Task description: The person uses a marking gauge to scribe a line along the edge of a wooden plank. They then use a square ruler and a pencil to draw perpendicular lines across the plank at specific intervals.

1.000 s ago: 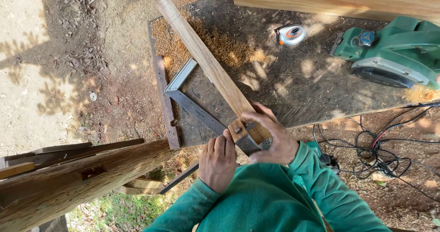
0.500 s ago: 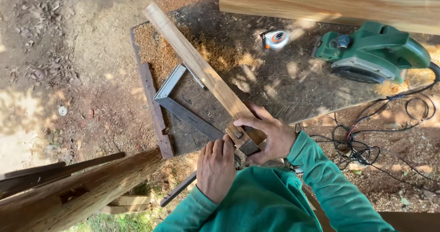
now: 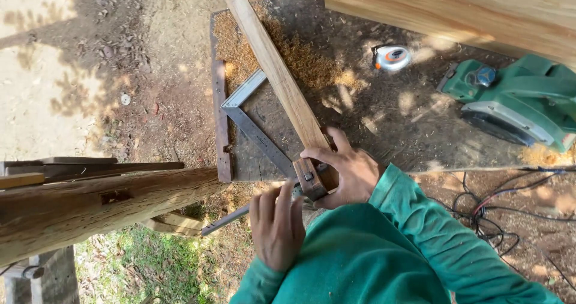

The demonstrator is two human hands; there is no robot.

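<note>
At near edge of dark sawdust-strewn surface (image 3: 384, 130): my right hand (image 3: 351, 172), fingers wrapped round end of long pale wooden batten (image 3: 279, 79); left hand (image 3: 277, 226), fingers pressed together, steadies grey metal framing square (image 3: 258, 137) against it. Marking looks underway, no cut visible.

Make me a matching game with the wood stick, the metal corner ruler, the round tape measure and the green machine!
Things:
1. wooden strip
2. metal square
3. tape measure
4. green planer

Places:
A. far right of the workbench
B. lying under the strip
C. near end gripped by the right hand
D. alone, between strip and planer

Pairs: 1-C, 2-B, 3-D, 4-A
</note>
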